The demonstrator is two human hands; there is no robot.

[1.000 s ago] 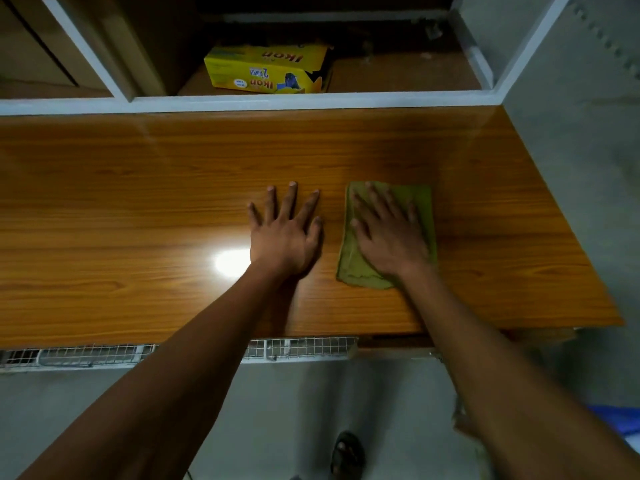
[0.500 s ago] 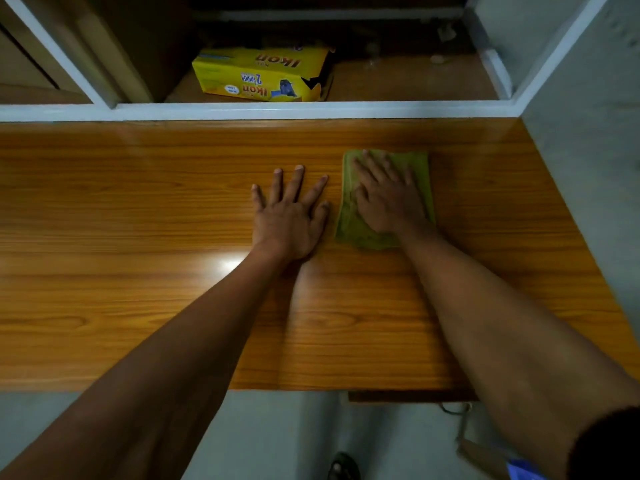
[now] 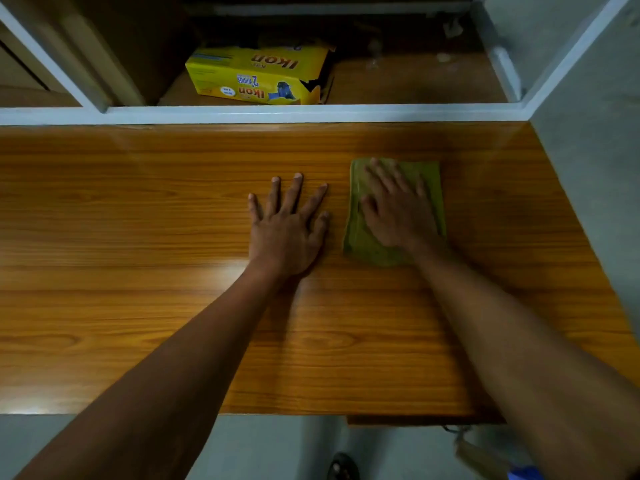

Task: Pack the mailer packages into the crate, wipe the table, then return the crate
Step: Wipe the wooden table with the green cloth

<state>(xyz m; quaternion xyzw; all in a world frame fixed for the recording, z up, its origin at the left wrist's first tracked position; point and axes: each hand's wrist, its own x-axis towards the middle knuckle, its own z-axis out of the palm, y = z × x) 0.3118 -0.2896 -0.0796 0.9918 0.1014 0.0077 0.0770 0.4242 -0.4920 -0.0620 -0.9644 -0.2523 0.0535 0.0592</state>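
A folded green cloth lies flat on the glossy wooden table, right of centre. My right hand presses down on it with the fingers spread, blurred by motion. My left hand rests palm-down on the bare wood just left of the cloth, fingers apart, holding nothing. No mailer packages and no crate show in this frame.
Behind the table a white-framed shelf holds an open yellow cardboard box. A grey wall borders the table's right side. Below the front edge is grey floor with a sandalled foot.
My right hand slid the cloth away from me towards the back of the table, then a little to the right. The left hand stayed planted. A wire-mesh rim seen below the table edge left view.
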